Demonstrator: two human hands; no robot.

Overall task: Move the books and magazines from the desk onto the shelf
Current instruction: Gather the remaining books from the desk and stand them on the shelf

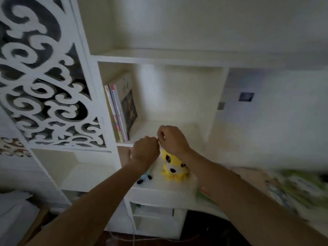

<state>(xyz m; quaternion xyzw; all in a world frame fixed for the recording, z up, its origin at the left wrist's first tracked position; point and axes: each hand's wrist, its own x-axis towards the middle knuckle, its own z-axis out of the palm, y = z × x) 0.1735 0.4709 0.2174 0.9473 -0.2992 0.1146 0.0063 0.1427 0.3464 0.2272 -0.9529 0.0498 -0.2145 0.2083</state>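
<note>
- We see a few books (pixel 120 110) standing up in the shelf (pixel 159 58). They are at the left end of the open box, and they lean on its left wall.
- The book nearest us in the row has a dark picture on its cover.
- More books and magazines (pixel 300 189) lie on the desk (pixel 177 196) at the far right. They look green and white, but they are too blurry for us to count.
- Our left hand (pixel 146 150) is up in front of the shelf's bottom board. Its fingers are curled in like a fist. We see nothing in it.
- Our right hand (pixel 171 138) is just beside the left one, and the two hands touch at the knuckles. Its fingers are curled too. We cannot tell if it pinches some tiny thing or holds nothing.
- Both hands are near the books in the shelf but do not touch them.
- Under our hands a yellow toy animal (pixel 173 166) sits on the white desk.
- To its left lies a small toy with black parts (pixel 144 179), half hidden by our left arm.
- On the left is a white panel with curly cut-out shapes (pixel 44 82).
- A white cord (pixel 132 222) hangs down below the desk.
</note>
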